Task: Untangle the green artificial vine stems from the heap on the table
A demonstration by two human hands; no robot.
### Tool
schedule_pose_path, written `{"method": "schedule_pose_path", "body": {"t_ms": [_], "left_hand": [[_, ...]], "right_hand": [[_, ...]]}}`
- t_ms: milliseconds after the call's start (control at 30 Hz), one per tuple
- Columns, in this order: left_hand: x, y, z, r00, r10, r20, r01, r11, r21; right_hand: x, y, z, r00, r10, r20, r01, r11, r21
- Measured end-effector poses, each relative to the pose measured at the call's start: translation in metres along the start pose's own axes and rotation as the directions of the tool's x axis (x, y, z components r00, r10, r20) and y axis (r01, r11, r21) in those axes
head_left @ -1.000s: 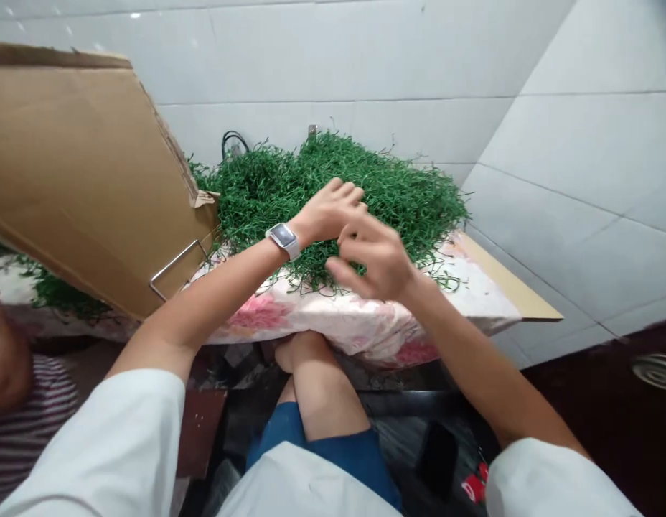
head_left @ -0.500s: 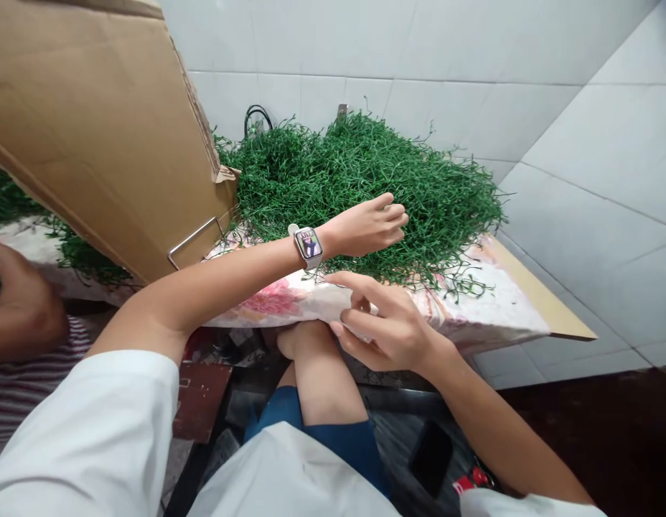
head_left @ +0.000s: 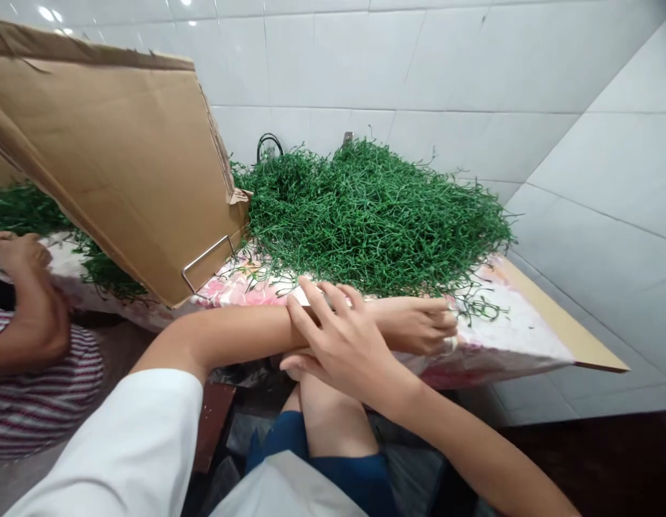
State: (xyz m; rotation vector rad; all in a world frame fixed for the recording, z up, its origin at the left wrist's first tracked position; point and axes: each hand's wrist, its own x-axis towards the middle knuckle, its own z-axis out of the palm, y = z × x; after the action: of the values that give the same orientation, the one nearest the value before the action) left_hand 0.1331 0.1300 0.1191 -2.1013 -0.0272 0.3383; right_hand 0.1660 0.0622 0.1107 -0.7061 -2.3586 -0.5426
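My left hand [head_left: 419,324] is closed, knuckles up, at the front edge of the table. Its palm is hidden, and a small pale bit shows at the fingertips. Across my left wrist lies my right hand [head_left: 338,337], its fingers over the top and its thumb at the near side. It covers the smartwatch worn there. Just beyond both hands rises a large heap of thin green stems [head_left: 376,215], with stray stems at its front. It rests on a flowered cloth [head_left: 532,323] spread over the table.
A tall cardboard panel [head_left: 133,158] stands at the left, with a bent metal wire [head_left: 207,258] at its foot. Beyond it are a co-worker's hands [head_left: 21,255] and more stems [head_left: 104,266]. A black cable loop [head_left: 268,143] sits by the tiled wall [head_left: 473,64].
My right hand has come onto my left wrist and now hides the watch. My left forearm has come down and nearer, away from the heap. The view has tilted up slightly.
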Motion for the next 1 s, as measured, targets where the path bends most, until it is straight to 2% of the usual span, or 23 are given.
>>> {"method": "schedule_pose_path", "body": {"t_ms": [33, 100, 167, 233, 267, 300, 333, 367, 400, 433, 500, 567, 667, 733, 800, 900, 1000], "left_hand": [[0.0, 0.003, 0.004, 0.991, 0.037, -0.131, -0.042, 0.998, -0.037], [-0.01, 0.003, 0.018, 0.913, -0.086, -0.399, -0.002, 0.976, -0.216], [-0.028, -0.009, 0.038, 0.848, -0.198, -0.492, 0.05, 0.953, -0.298], [-0.051, -0.033, 0.059, 0.814, -0.29, -0.503, 0.13, 0.935, -0.329], [-0.062, -0.049, 0.071, 0.806, -0.373, -0.459, 0.217, 0.908, -0.358], [-0.072, -0.068, 0.082, 0.798, -0.48, -0.365, 0.334, 0.856, -0.395], [-0.081, -0.088, 0.095, 0.756, -0.608, -0.243, 0.483, 0.768, -0.42], [-0.089, -0.11, 0.108, 0.677, -0.727, -0.117, 0.622, 0.649, -0.438], [-0.096, -0.13, 0.122, 0.59, -0.807, 0.013, 0.726, 0.524, -0.444], [-0.102, -0.15, 0.137, 0.508, -0.849, 0.146, 0.804, 0.407, -0.433], [-0.113, -0.182, 0.168, 0.367, -0.839, 0.403, 0.901, 0.213, -0.377], [-0.121, -0.203, 0.195, 0.297, -0.804, 0.514, 0.936, 0.14, -0.322], [-0.129, -0.215, 0.223, 0.205, -0.785, 0.584, 0.964, 0.057, -0.262], [-0.129, -0.217, 0.234, 0.161, -0.789, 0.593, 0.969, 0.013, -0.246], [-0.127, -0.217, 0.24, 0.148, -0.796, 0.587, 0.967, -0.007, -0.253], [-0.123, -0.22, 0.243, 0.134, -0.818, 0.559, 0.964, -0.024, -0.265], [-0.124, -0.229, 0.241, 0.088, -0.856, 0.51, 0.965, -0.055, -0.257]], "right_hand": [[-0.001, -0.002, 0.003, 0.999, -0.036, 0.004, 0.036, 0.999, 0.022], [-0.013, -0.007, 0.008, 0.995, -0.051, -0.081, 0.066, 0.98, 0.187], [-0.038, -0.02, 0.018, 0.968, 0.069, -0.243, 0.044, 0.901, 0.431], [-0.07, -0.042, 0.044, 0.897, 0.295, -0.331, -0.019, 0.771, 0.636], [-0.086, -0.055, 0.063, 0.883, 0.401, -0.245, -0.094, 0.662, 0.743], [-0.1, -0.069, 0.084, 0.872, 0.489, -0.04, -0.268, 0.542, 0.796], [-0.111, -0.083, 0.107, 0.82, 0.565, 0.088, -0.408, 0.47, 0.783], [-0.119, -0.096, 0.128, 0.773, 0.607, 0.186, -0.511, 0.42, 0.75], [-0.124, -0.107, 0.147, 0.775, 0.533, 0.339, -0.584, 0.402, 0.705], [-0.126, -0.116, 0.163, 0.793, 0.438, 0.422, -0.595, 0.411, 0.691], [-0.125, -0.124, 0.184, 0.787, 0.249, 0.565, -0.616, 0.382, 0.689], [-0.122, -0.123, 0.195, 0.737, 0.157, 0.657, -0.666, 0.332, 0.668], [-0.119, -0.114, 0.205, 0.618, 0.08, 0.782, -0.759, 0.319, 0.567], [-0.119, -0.109, 0.21, 0.572, 0.048, 0.819, -0.786, 0.319, 0.53], [-0.119, -0.105, 0.21, 0.575, 0.054, 0.816, -0.788, 0.305, 0.535], [-0.119, -0.101, 0.198, 0.627, 0.083, 0.775, -0.765, 0.257, 0.591], [-0.117, -0.099, 0.182, 0.65, 0.087, 0.755, -0.752, 0.215, 0.623]]}}
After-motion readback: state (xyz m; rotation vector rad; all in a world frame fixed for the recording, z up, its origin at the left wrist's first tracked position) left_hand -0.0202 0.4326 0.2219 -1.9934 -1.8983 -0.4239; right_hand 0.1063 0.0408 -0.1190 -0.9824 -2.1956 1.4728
